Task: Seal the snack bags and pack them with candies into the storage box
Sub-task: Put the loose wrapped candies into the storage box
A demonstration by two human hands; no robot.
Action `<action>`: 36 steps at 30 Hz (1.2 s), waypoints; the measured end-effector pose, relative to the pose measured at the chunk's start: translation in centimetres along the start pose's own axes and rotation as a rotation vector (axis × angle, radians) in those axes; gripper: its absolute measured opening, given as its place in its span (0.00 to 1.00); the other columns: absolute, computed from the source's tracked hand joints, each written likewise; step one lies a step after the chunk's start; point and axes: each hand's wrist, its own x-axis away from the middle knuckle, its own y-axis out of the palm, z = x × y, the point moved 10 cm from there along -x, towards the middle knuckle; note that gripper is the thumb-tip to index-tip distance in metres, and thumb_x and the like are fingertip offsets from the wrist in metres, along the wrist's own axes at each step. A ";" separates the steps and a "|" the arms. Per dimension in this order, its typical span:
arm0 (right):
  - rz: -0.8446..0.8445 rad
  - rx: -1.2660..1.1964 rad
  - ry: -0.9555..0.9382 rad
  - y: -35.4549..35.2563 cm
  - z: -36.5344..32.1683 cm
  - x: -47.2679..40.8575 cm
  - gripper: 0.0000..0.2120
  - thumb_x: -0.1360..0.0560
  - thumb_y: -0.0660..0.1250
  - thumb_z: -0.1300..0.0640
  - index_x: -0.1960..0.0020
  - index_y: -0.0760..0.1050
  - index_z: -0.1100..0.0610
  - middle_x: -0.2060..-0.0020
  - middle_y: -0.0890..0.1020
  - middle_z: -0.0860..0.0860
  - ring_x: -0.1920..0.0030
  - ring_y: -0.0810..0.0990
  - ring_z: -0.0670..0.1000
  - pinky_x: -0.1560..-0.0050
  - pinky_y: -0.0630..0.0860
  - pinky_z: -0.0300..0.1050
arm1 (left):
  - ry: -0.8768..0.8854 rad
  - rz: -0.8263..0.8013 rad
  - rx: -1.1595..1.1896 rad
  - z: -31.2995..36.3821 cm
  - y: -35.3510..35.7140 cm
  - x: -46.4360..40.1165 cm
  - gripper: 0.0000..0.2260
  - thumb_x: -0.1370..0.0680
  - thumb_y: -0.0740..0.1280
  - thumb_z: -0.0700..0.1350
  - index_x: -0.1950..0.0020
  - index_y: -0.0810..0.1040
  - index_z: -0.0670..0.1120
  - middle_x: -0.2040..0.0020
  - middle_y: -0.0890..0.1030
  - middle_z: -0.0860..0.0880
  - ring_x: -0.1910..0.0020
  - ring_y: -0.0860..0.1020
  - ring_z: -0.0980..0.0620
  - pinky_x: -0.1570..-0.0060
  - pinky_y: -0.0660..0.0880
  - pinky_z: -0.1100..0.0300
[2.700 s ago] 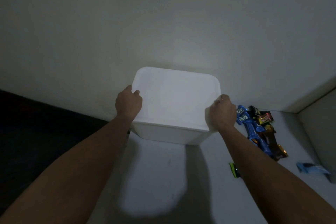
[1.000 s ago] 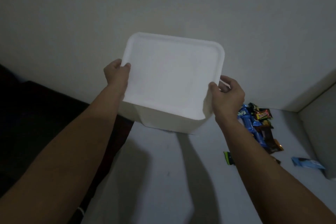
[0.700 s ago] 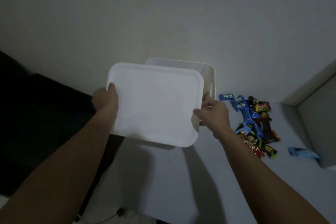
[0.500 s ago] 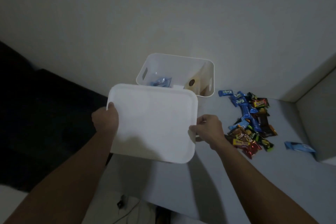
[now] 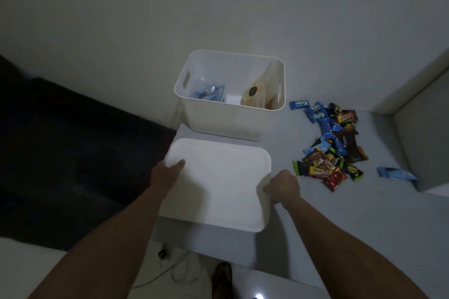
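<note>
The white storage box (image 5: 218, 119) stands uncovered at the back of the grey table, against the wall. Inside it lie a blue snack bag (image 5: 210, 92) on the left and a tan snack bag (image 5: 255, 93) leaning on the right wall. Both hands hold the white lid (image 5: 218, 184) low over the table's front left part. My left hand (image 5: 165, 175) grips its left edge, thumb on top. My right hand (image 5: 283, 185) grips its right edge with curled fingers. A heap of wrapped candies (image 5: 328, 145) lies right of the box.
A single blue packet (image 5: 396, 173) lies at the far right, beside a raised grey ledge (image 5: 425, 143). Left of the table is a dark surface (image 5: 73, 153). Below the table's front edge, a cable (image 5: 170, 267) and a dark shoe (image 5: 222, 279) lie on the floor.
Both hands lifted the lid off the box, tilted it up, then brought it toward me and down to the table's front. The box now stands uncovered with two bags showing inside.
</note>
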 end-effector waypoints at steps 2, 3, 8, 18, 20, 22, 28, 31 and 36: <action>-0.006 0.009 0.014 0.3 0.3 -0.2 0.16 0.33 0.74 0.56 0.50 0.77 0.63 0.54 0.82 0.58 0.54 0.83 0.59 0.54 0.81 0.50 | -0.014 -0.015 -0.095 -0.2 0.8 -0.8 0.37 0.25 0.65 0.61 0.26 0.61 0.39 0.29 0.67 0.38 0.33 0.68 0.36 0.33 0.67 0.44; -0.008 0.016 0.007 0.3 0.3 -0.4 0.16 0.32 0.73 0.56 0.49 0.76 0.63 0.52 0.82 0.58 0.52 0.82 0.59 0.54 0.80 0.48 | -0.024 -0.009 -0.159 -0.2 1.0 -1.3 0.38 0.26 0.64 0.63 0.26 0.61 0.39 0.29 0.67 0.38 0.33 0.68 0.36 0.33 0.67 0.44; -0.084 0.073 -0.011 0.1 0.2 -1.5 0.12 0.29 0.68 0.59 0.49 0.77 0.65 0.53 0.82 0.60 0.54 0.83 0.59 0.58 0.79 0.45 | -0.030 0.024 -0.535 2.0 2.7 -0.9 0.30 0.24 0.62 0.57 0.29 0.64 0.40 0.30 0.64 0.37 0.30 0.63 0.36 0.32 0.63 0.45; 0.176 0.281 -0.132 -13.4 1.0 -5.6 0.12 0.32 0.67 0.56 0.52 0.83 0.57 0.54 0.84 0.56 0.52 0.82 0.57 0.53 0.80 0.46 | 0.721 0.000 -0.502 17.1 15.7 5.5 0.21 0.29 0.70 0.47 0.39 0.76 0.39 0.40 0.76 0.39 0.38 0.71 0.39 0.37 0.69 0.49; 0.208 0.276 -0.112 -15.8 2.7 -6.3 0.11 0.33 0.69 0.55 0.52 0.81 0.57 0.55 0.83 0.57 0.52 0.82 0.58 0.56 0.78 0.45 | 0.823 -0.136 -0.507 18.7 20.1 7.6 0.26 0.29 0.71 0.49 0.34 0.73 0.41 0.38 0.74 0.40 0.35 0.70 0.40 0.35 0.67 0.50; 0.186 0.292 -0.106 -17.5 4.7 -7.4 0.21 0.38 0.72 0.48 0.48 0.78 0.56 0.52 0.81 0.58 0.48 0.80 0.60 0.52 0.78 0.47 | 0.871 -0.244 -0.585 19.8 24.3 9.4 0.33 0.30 0.73 0.52 0.28 0.67 0.43 0.33 0.70 0.42 0.32 0.67 0.42 0.32 0.64 0.51; -0.012 0.365 -0.158 -18.2 9.9 -10.7 0.54 0.43 0.79 0.44 0.24 0.55 0.47 0.27 0.58 0.57 0.29 0.61 0.64 0.31 0.65 0.60 | 0.937 -0.442 -0.822 20.9 34.3 12.4 0.53 0.38 0.77 0.60 0.23 0.50 0.50 0.23 0.54 0.41 0.25 0.55 0.39 0.28 0.59 0.44; -0.038 0.414 -0.204 -18.0 11.4 -12.4 0.53 0.35 0.76 0.43 0.23 0.43 0.43 0.24 0.46 0.55 0.26 0.51 0.65 0.30 0.62 0.65 | 0.998 -0.411 -0.902 21.0 37.5 12.5 0.59 0.44 0.77 0.65 0.23 0.45 0.53 0.22 0.45 0.39 0.24 0.48 0.36 0.28 0.58 0.40; -0.117 0.502 -0.302 -16.7 11.2 -14.0 0.53 0.32 0.73 0.41 0.25 0.35 0.36 0.24 0.35 0.54 0.24 0.38 0.64 0.33 0.59 0.74 | 1.045 -0.320 -1.000 21.4 40.2 11.8 0.56 0.42 0.76 0.65 0.22 0.50 0.52 0.23 0.46 0.36 0.26 0.54 0.35 0.30 0.61 0.40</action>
